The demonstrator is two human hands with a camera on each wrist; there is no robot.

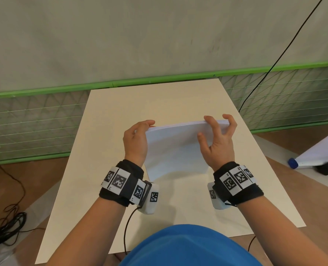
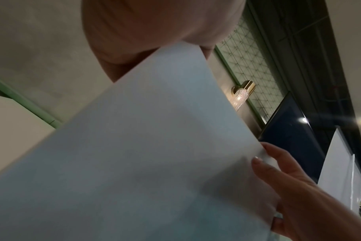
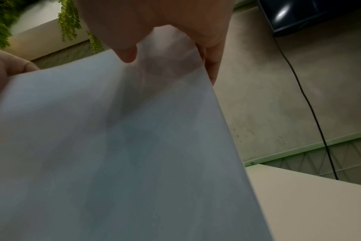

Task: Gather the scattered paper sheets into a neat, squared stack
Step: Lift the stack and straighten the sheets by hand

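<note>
A stack of white paper sheets is held above the cream table, bowed and tilted with its top edge away from me. My left hand grips the stack's left edge near the top corner, fingers curled over it. My right hand holds the right top corner, thumb on the near face and fingers curled over the top edge. In the left wrist view the paper fills the picture, with the right hand's fingers on its far edge. The right wrist view shows the paper under my palm.
A green-framed wire mesh barrier runs behind the table. A black cable hangs at the back right. Coiled cables lie on the floor at left. A rolled white sheet with a blue cap lies at right.
</note>
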